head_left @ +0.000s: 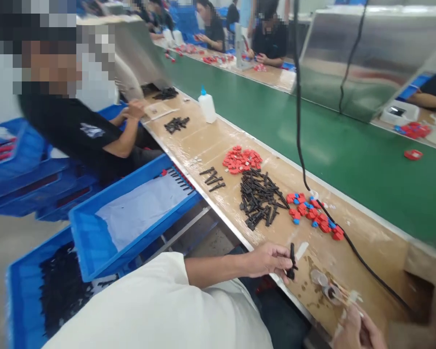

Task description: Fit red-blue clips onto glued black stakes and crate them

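My left hand [271,259] is closed on a small black plastic part [292,261], held upright just above the near edge of the brown worktable [366,242]. At the bottom right, my right hand [356,332] pinches a thin light stick [345,293] whose tip lies by two small round dishes [325,286]. A heap of black parts [259,198] lies ahead of my left hand. Red caps [241,160] are piled behind it, and red and blue pieces [312,213] lie to the right.
A black cable [300,145] hangs down and trails across the table. A green conveyor belt [312,126] runs behind it. Blue bins [131,213] stand at the left. A person in black sits at the left; a white bottle [207,106] stands nearby. Others work beyond.
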{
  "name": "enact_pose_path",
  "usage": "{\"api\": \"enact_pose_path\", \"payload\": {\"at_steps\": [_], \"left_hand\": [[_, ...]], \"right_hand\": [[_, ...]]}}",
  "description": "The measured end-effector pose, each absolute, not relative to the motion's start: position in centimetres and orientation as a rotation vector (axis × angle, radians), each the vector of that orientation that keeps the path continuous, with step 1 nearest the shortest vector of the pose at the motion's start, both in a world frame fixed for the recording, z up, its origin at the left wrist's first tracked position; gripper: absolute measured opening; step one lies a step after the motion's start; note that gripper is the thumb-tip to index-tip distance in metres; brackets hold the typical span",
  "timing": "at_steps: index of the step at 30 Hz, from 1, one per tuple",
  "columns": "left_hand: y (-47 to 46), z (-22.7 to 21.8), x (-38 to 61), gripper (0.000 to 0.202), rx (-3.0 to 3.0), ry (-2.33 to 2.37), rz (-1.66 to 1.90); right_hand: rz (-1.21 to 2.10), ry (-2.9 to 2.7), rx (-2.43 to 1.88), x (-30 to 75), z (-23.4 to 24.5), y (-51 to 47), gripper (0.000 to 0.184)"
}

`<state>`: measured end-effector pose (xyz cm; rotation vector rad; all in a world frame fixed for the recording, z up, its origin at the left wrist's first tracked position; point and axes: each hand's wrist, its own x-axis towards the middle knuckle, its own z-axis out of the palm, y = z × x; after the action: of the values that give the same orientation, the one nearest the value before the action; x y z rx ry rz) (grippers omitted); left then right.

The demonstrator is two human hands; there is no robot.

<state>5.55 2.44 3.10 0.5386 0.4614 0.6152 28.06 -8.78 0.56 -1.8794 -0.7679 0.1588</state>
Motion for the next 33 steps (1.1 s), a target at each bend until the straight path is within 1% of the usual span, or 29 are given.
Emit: {"api": "enact_pose_path", "payload": {"at_steps": [2,4,8,17,22,25,29,33], "left_hand": [[2.0,3.5,5.4,0.056,0.531,0.483,0.614],[1.7,3.7,5.4,0.051,0.53,0.501,0.601],[1.2,3.7,5.6,0.047,0.516,0.516,0.551],[0.6,3.4,6.4,0.051,0.528,0.544,0.513],[0.4,3.4,7.3,0.054,0.457,0.597,0.528],[0.5,3.7,7.7,0.052,0.434,0.566,0.509],[0.4,4.5,7.9,0.051,0.487,0.493,0.489],[0.3,5.3,7.9,0.053,0.501,0.458,0.492]], "right_hand": [[0.178,-0.502,-1.891,26.5,2.3,-8.4,0.046],[0.308,-0.385,-1.767,25.6,3.3,-8.0,0.043],[0.354,-0.337,-1.696,25.6,3.5,-8.1,0.047],[0.487,-0.331,-1.549,26.3,2.9,-8.1,0.044],[0.533,-0.311,-1.466,26.0,4.7,-8.6,0.045],[0.472,-0.378,-1.448,24.1,7.2,-9.5,0.036],[0.25,-0.723,-1.479,20.7,10.4,-10.4,0.017],[0.198,-0.927,-1.531,19.4,10.8,-10.7,0.007]]}}
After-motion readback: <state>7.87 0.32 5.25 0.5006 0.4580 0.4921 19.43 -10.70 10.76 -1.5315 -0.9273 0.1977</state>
